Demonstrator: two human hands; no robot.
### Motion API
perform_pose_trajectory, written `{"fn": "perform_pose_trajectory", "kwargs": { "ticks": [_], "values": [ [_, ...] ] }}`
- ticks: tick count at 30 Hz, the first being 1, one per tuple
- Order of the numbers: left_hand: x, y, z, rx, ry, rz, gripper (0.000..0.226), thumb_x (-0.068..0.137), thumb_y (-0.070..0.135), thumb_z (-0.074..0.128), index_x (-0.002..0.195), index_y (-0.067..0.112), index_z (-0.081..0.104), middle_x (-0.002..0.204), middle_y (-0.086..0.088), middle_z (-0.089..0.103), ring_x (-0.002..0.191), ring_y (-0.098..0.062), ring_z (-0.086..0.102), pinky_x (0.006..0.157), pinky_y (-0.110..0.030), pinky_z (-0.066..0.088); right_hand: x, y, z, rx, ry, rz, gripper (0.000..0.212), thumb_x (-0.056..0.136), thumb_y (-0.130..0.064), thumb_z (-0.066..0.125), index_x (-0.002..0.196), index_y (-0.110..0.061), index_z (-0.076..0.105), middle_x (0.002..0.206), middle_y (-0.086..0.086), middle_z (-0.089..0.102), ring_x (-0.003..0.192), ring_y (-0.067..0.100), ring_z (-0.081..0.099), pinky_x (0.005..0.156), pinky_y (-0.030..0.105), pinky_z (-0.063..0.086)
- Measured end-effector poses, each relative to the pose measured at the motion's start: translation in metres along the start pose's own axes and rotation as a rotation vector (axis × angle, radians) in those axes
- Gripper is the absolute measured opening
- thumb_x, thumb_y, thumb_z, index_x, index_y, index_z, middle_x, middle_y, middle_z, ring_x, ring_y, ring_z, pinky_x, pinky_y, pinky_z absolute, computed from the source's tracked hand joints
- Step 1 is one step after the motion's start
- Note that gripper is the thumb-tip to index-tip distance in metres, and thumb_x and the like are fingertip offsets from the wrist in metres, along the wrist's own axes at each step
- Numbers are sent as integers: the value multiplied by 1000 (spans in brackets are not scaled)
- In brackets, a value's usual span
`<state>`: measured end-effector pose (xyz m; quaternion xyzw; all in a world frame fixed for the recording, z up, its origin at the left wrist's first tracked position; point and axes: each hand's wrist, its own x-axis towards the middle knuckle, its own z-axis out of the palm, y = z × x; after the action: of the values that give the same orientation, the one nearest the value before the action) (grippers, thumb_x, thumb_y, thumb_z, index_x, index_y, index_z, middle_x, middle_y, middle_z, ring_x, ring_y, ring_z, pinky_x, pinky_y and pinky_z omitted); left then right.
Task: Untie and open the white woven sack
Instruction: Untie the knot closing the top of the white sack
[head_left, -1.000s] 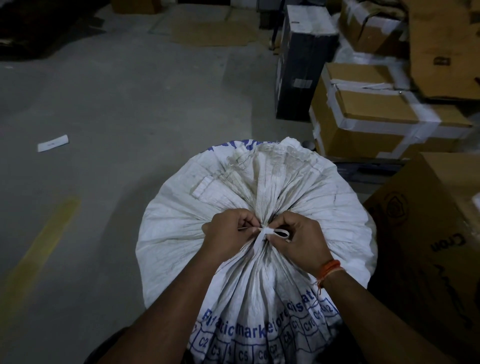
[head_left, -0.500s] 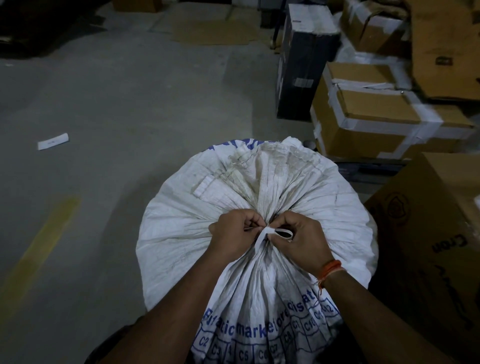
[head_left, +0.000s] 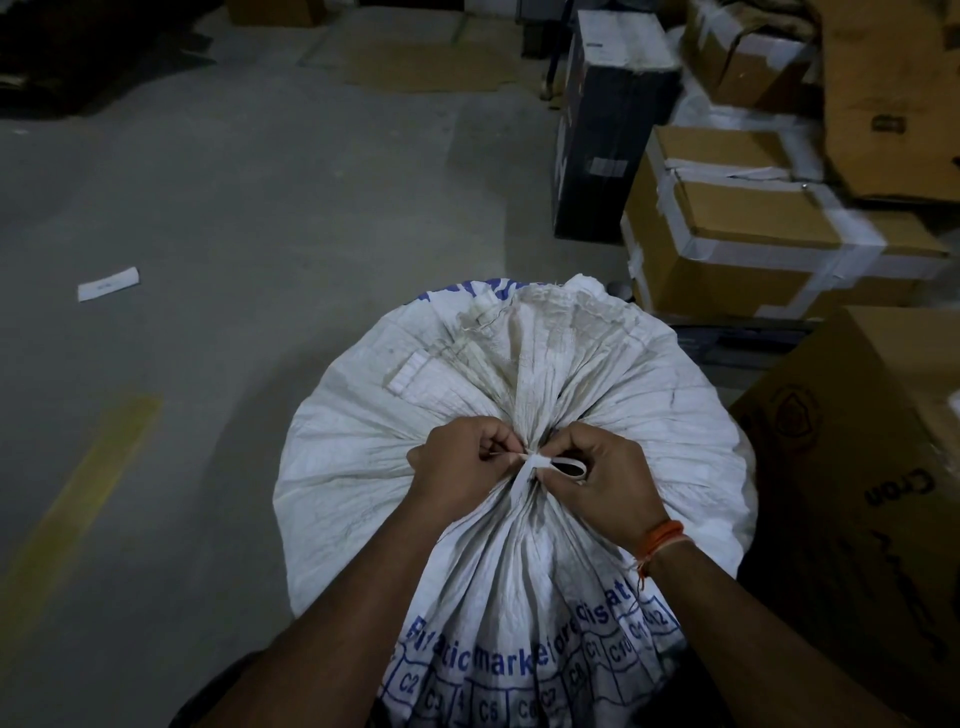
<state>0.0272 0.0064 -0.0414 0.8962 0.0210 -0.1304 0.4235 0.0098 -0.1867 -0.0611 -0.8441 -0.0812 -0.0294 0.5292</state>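
Note:
A full white woven sack (head_left: 363, 457) with blue print stands on the floor below me, its mouth bunched into pleats and bound by a white strap tie (head_left: 537, 461). My left hand (head_left: 457, 460) pinches one end of the tie on the left of the knot. On the right of the knot, my right hand (head_left: 602, 480) grips the tie's loop, with an orange thread band on its wrist. The knot is still closed between the two hands.
Taped cardboard boxes (head_left: 753, 234) and a black box (head_left: 597, 130) stand at the right and back right, with a large brown carton (head_left: 872, 467) close beside the sack. A paper slip (head_left: 108, 284) and a yellow line (head_left: 78, 499) mark the grey concrete floor on the left.
My left hand's fingers have shifted slightly along the tie end, closer to the knot. The right hand and the sack have hardly moved, and the knot looks the same.

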Motion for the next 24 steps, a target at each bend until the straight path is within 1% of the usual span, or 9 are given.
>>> {"fn": "perform_pose_trajectory", "kwargs": {
  "ticks": [3,7,10,14,18,21,24],
  "values": [
    [0,1,1,0,2,-2,3,89,27,80,88,30,79,83,12,79,87,-5,76,103,-53,52,1,1,0,-1,-2,1,14,77,-6,84,84,-13,74,86,-3,75,83,9,74,77,27,62],
    [0,2,4,-29,-18,8,6,91,20,78,90,26,80,86,8,80,88,-12,77,99,-54,55,0,1,0,-1,-1,-6,13,78,-6,83,84,-12,73,86,-3,75,82,8,73,76,22,60],
    [-1,4,6,-26,-18,18,5,91,23,77,91,26,80,88,8,81,89,-10,76,100,-54,55,0,1,1,-12,1,-10,14,77,-4,83,84,-11,73,85,-4,74,81,5,72,74,16,57],
    [-1,3,4,-31,-22,32,6,90,21,79,91,27,80,86,9,80,86,-8,76,98,-54,56,0,0,0,-9,-1,-17,15,77,-3,83,84,-11,73,85,-4,74,81,5,72,73,13,56],
    [-1,-1,-2,-60,-9,33,8,87,16,82,91,22,80,84,6,81,83,-9,77,94,-47,60,1,-1,0,-33,4,-28,15,76,-4,84,83,-12,73,85,-4,74,80,5,72,72,15,57],
    [-1,-1,-4,-51,-3,26,6,87,17,81,89,22,80,84,6,81,85,-9,77,95,-48,59,1,-1,0,-36,6,-31,14,77,-5,84,83,-12,73,85,-4,74,80,7,72,74,19,59],
    [-1,0,-3,-42,2,14,4,88,18,81,88,22,80,84,7,81,86,-10,77,97,-49,58,0,-1,0,-32,6,-32,14,77,-6,83,82,-13,73,84,-6,74,80,6,72,73,18,59]
  ]
}}
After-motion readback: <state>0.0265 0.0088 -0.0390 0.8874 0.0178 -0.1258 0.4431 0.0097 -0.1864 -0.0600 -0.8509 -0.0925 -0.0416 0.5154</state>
